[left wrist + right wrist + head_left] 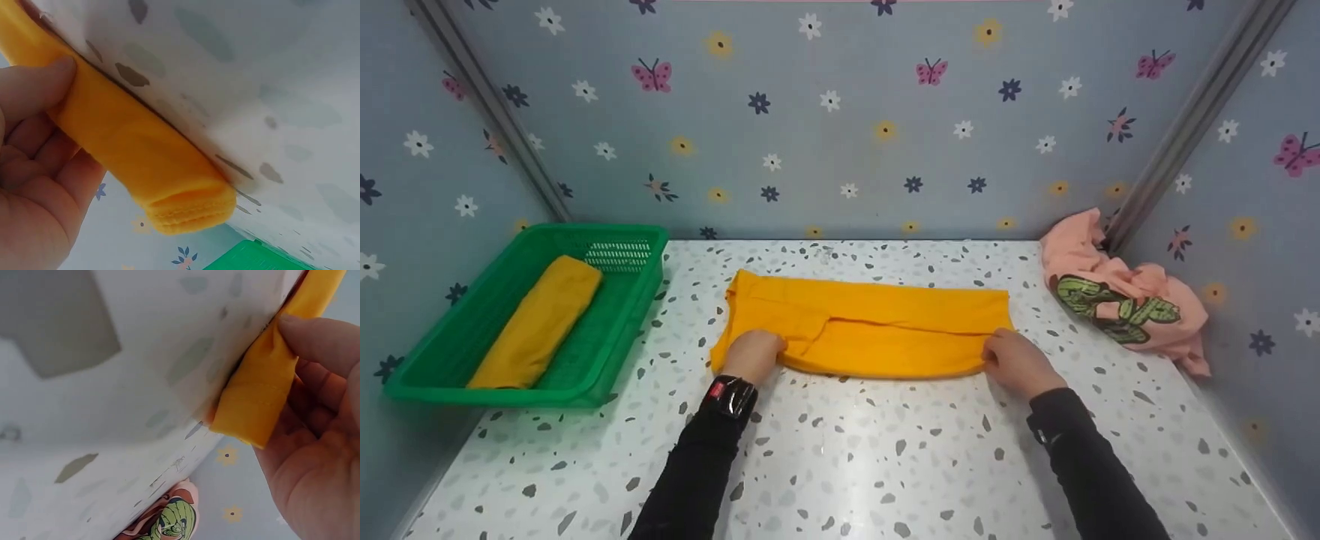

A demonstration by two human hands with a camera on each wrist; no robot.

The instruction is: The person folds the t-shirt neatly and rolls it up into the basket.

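A yellow T-shirt (885,307), folded into a long strip, lies across the middle of the table. Its near edge is pinched at the left by my left hand (754,356), thumb on top and fingers beneath, as the left wrist view shows. Below that thumb, a stitched end of the yellow cloth (191,205) sticks out. At the near right corner my right hand (1020,361) pinches the same edge. The right wrist view has the thumb pressing a crease into the cloth (253,399). Parts of the fingers are hidden behind the fabric.
On the left stands a green plastic basket (619,352) holding a rolled or folded yellow cloth (540,322). A crumpled pink garment (1159,300) with a green print lies at the right wall. Patterned walls (847,150) enclose the speckled table (847,457) at back and sides.
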